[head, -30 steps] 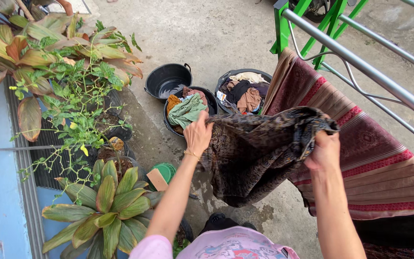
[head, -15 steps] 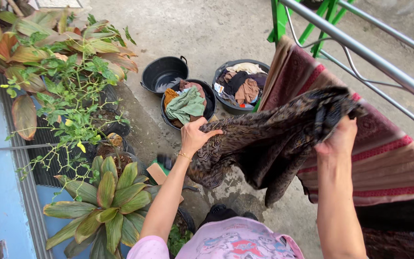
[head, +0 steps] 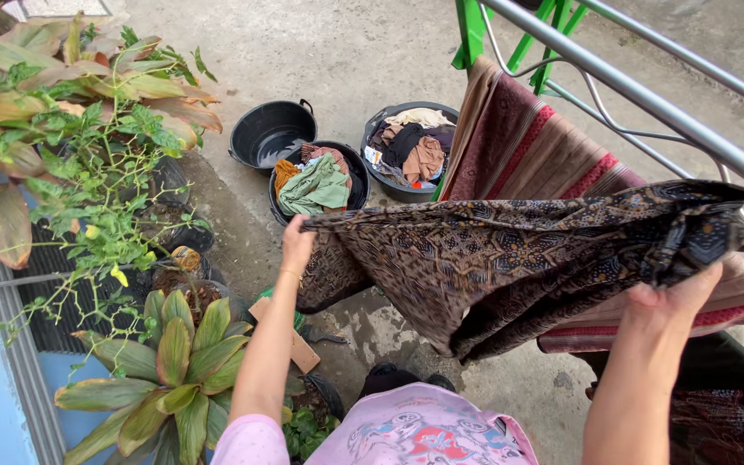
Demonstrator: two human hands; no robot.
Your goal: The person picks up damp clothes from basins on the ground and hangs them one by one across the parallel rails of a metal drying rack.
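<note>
A dark brown patterned cloth [head: 510,258] is stretched wide in the air in front of me. My left hand [head: 296,243] grips its left corner, above the wet concrete. My right hand [head: 680,297] holds the bunched right end, close under the grey metal rail [head: 647,99] of the drying rack. Behind the cloth a red and tan striped fabric [head: 544,146] hangs over the rack.
Three black tubs stand on the concrete: one with water [head: 270,136], two with wet clothes [head: 316,182] [head: 408,148]. Potted plants [head: 165,362] and leafy shrubs [head: 79,129] line the left. The rack's green legs [head: 472,34] rise at the top.
Both hands moved apart, spreading the bunched dark cloth out wide. My right hand went right toward the rail, my left hand went left and slightly up.
</note>
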